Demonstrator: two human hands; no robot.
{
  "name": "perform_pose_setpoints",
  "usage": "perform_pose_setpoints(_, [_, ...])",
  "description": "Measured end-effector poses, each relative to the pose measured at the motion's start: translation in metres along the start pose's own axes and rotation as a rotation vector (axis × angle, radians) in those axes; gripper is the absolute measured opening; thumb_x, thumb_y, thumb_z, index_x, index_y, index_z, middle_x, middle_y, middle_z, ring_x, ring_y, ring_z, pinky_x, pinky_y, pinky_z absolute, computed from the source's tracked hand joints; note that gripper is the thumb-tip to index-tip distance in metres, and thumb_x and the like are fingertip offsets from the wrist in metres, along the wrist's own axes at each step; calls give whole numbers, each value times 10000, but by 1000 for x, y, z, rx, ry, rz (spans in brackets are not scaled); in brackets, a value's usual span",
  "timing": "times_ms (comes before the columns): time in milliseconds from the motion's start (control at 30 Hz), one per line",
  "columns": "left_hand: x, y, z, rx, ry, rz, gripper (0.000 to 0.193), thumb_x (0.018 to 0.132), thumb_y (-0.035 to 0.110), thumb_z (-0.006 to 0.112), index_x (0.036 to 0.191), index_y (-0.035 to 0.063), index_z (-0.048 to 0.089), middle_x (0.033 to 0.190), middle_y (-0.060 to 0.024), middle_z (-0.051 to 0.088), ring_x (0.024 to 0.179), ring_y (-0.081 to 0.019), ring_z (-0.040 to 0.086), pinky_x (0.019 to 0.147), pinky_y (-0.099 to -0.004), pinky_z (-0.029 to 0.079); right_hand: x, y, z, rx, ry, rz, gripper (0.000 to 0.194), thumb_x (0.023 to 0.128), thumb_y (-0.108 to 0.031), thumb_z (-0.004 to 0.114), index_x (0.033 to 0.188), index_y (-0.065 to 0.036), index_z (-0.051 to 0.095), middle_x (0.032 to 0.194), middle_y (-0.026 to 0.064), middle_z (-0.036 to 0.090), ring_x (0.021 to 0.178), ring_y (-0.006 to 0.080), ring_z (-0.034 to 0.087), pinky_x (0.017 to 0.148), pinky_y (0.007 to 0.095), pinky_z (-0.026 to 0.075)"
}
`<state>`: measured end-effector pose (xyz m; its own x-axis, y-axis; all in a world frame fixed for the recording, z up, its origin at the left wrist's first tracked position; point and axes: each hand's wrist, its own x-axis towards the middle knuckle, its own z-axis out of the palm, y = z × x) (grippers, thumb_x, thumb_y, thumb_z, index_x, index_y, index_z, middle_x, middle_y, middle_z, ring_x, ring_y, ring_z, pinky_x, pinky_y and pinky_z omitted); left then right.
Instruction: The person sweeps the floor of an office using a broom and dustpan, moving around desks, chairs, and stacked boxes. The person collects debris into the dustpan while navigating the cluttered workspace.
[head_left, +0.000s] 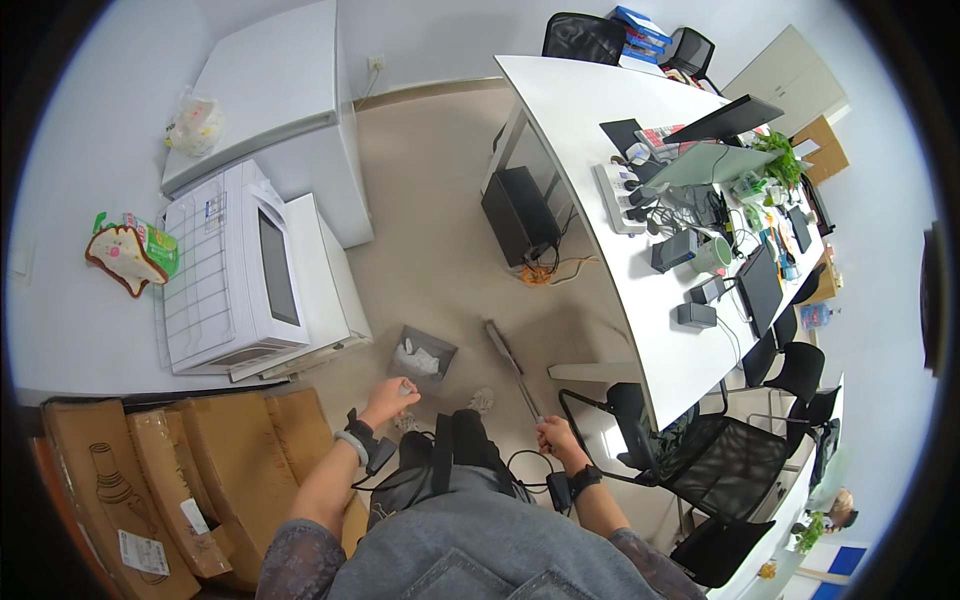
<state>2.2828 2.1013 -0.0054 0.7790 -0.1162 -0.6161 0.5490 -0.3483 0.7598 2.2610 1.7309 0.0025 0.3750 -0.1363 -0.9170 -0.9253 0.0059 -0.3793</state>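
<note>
My left hand (386, 403) is closed around the pale end of a handle, seen nearly end-on. Just beyond it is a grey dustpan (448, 355) on the floor, holding crumpled white paper or tissue (417, 361); how the handle joins it is hidden. My right hand (553, 436) grips the upper end of a long-handled broom (520, 371). The broom slants away to the upper left, its narrow brush head apart from the dustpan, to the right of it. Both of my shoes show between my hands, near the dustpan.
Cardboard boxes (232, 442) stand at lower left, below a microwave oven (232, 270) on a white cabinet (330, 277). A white desk (600, 247) fills the right side, with a black computer case (521, 214) beneath it. A black mesh chair (724, 457) stands near my right arm.
</note>
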Motion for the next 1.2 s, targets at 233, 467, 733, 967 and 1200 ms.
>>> perform_pose_setpoints(233, [-15, -15, -11, -84, 31, -53, 205, 734, 240, 670, 783, 82, 550, 600, 1, 526, 462, -61, 471, 421, -207, 382, -2, 42, 16, -36, -53, 87, 115, 793, 0, 522, 823, -43, 420, 571, 56, 448, 456, 151, 473, 343, 294, 362])
perform_pose_setpoints(467, [-27, -13, -32, -172, -16, -1, 186, 727, 233, 675, 779, 101, 555, 585, 18, 515, 472, -54, 474, 423, -195, 371, 8, 62, 37, 62, -51, 116, 95, 776, 29, 498, 719, -2, 428, 547, 98, 457, 429, 183, 464, 352, 309, 369])
perform_pose_setpoints(733, [-30, -17, -42, -265, -24, 60, 153, 733, 203, 658, 768, 103, 548, 575, 34, 500, 471, -53, 466, 422, -199, 361, -6, 45, 56, 8, 32, -57, 69, 767, 22, 443, 699, 20, 444, 540, 105, 424, 397, 169, 399, 349, 292, 350])
perform_pose_setpoints(967, [-8, 9, -43, -375, 80, 78, 108, 728, 153, 640, 760, 94, 556, 583, 25, 504, 465, -56, 458, 425, -212, 361, 5, -18, 58, -78, 46, -172, 198, 770, 9, 528, 960, 28, 474, 595, 93, 467, 418, 139, 427, 350, 271, 351])
perform_pose_setpoints(1200, [39, 47, -31, -373, 211, 76, 104, 725, 145, 638, 763, 90, 559, 608, 25, 511, 469, -58, 455, 421, -218, 365, 77, -121, 66, -367, -25, -240, 474, 714, 23, 564, 1171, -1, 444, 589, 107, 533, 415, 172, 500, 354, 301, 393])
